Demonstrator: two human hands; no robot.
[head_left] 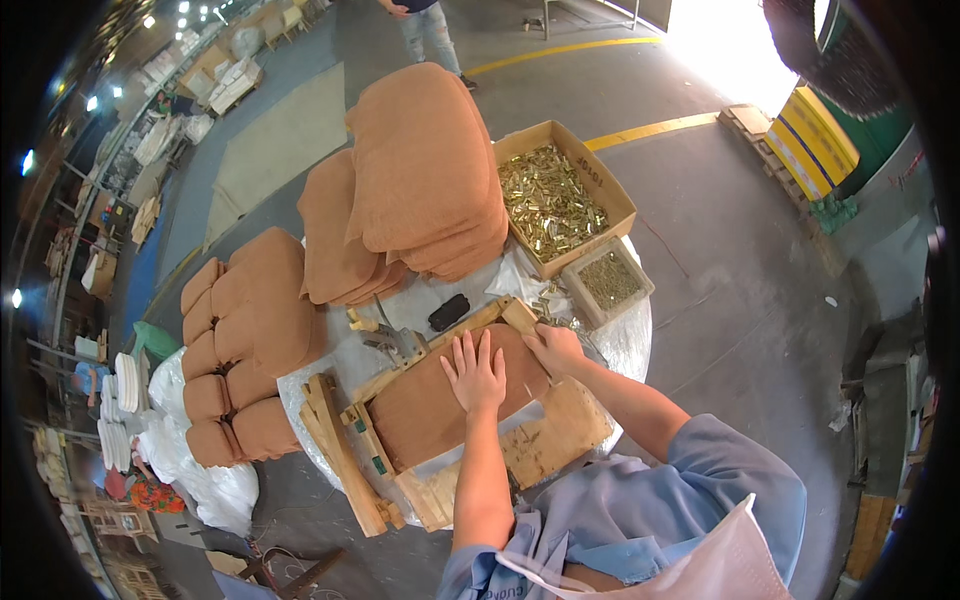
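Clock read from the pad, 12 at the top of my view. Pad [420, 420]: soft brown fabric, matt and faintly napped, a long shape with rounded corners. It lies in a frame [443, 510] of pale, worn timber, straight-edged, with dark marks at its 8 o'clock side. Counter [637, 340] under it is covered in shiny, crinkled plastic.

Left hand [478, 372] lies flat on the pad, palm down, fingers spread. Right hand [556, 352] is at 2 o'clock, fingers curled at a wooden block [519, 317] on the frame's corner; I cannot tell whether they pinch it.

Around: a tall stack [425, 160] of rounded brown pads at 12, a lower stack [330, 235] leaning beside it at 11, plump cushions [270, 310] in the same brown at 9 to 10. Carton [622, 212] at 1, heaped with small, glinting brass-coloured pieces; a smaller box [638, 285] touches it at 2, its contents duller, too fine for me to name. Black object [449, 312] just outside the frame at 12; metal clamp [408, 348] at 10 to 11. Loose slats [340, 455] crowd the frame at 8. The left forearm [487, 475] crosses the frame at 5 and blocks my view of part of the pad.

Pad itself: evenly brown, surface looks smooth, inside the frame, partly under the left hand.
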